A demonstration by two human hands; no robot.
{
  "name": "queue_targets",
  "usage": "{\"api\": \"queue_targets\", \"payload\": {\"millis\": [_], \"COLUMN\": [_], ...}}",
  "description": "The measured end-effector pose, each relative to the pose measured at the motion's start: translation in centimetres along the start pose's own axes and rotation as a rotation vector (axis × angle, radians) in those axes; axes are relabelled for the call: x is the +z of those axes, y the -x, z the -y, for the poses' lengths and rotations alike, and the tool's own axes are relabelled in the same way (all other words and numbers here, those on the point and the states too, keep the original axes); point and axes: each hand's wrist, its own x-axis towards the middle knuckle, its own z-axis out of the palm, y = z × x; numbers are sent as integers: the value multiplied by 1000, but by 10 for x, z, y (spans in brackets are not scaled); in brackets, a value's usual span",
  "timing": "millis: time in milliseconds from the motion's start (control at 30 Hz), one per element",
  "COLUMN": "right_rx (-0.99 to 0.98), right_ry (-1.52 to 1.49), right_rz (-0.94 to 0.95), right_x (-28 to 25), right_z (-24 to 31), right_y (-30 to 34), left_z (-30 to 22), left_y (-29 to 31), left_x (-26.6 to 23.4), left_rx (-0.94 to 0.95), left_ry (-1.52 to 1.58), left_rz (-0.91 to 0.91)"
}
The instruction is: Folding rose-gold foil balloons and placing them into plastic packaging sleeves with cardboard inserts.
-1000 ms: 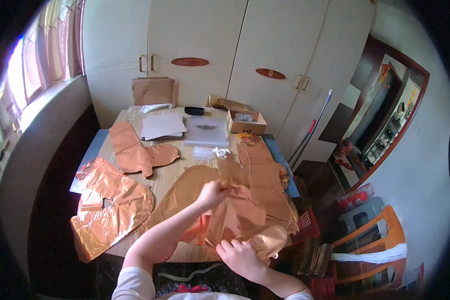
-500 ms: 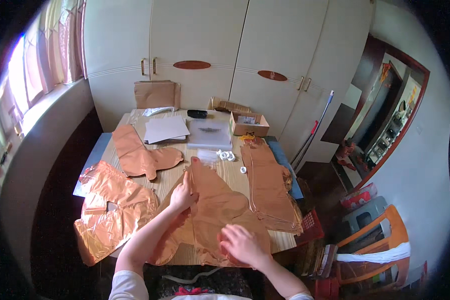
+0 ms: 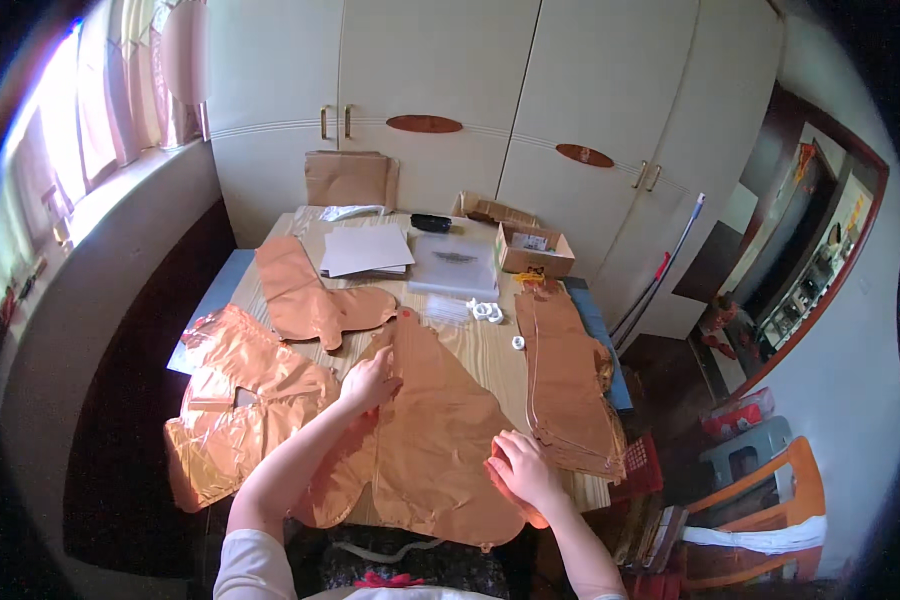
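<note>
A flat, uninflated copper-coloured foil balloon [image 3: 435,420] lies spread over the front middle of the wooden table. My left hand [image 3: 370,383] is at its left edge, below the narrow top end, with bent fingers closed on the foil. At the lower right edge my right hand [image 3: 527,468] grips the balloon, fingers over the foil; the underside of this grip is hidden. To the left lies a shiny, crinkled foil balloon [image 3: 225,400] with a gap in its middle. Behind it a smoother foil balloon [image 3: 300,295] rests flat.
At the right lies a stack of flat copper foil balloons [image 3: 570,390]. White tape rolls [image 3: 487,312], a clear plastic folder [image 3: 455,265], white sheets [image 3: 367,250] and a cardboard box [image 3: 535,248] stand farther back. A wooden chair [image 3: 770,505] is beyond the table's right side.
My right hand has moved right and slightly up, drawing the balloon's lower right part outward and flatter. My left hand's fingers have bent more. The whole view has shifted a little.
</note>
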Motion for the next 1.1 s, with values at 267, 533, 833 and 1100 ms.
{"api": "queue_targets", "payload": {"millis": [267, 533, 833, 1100], "right_rx": [26, 12, 30, 53], "right_ry": [62, 104, 179, 206], "right_rz": [13, -23, 20, 21], "right_x": [-14, -10, -15, -14], "right_z": [18, 19, 24, 23], "right_y": [0, 5, 4, -1], "left_z": [2, -17, -19, -12], "left_y": [-1, 16, 49, 46], "left_x": [18, 5, -4, 2], "left_rx": [174, 177, 186, 207], "left_ry": [-224, -295, -337, -330], "left_rz": [-163, -221, 151, 125]}}
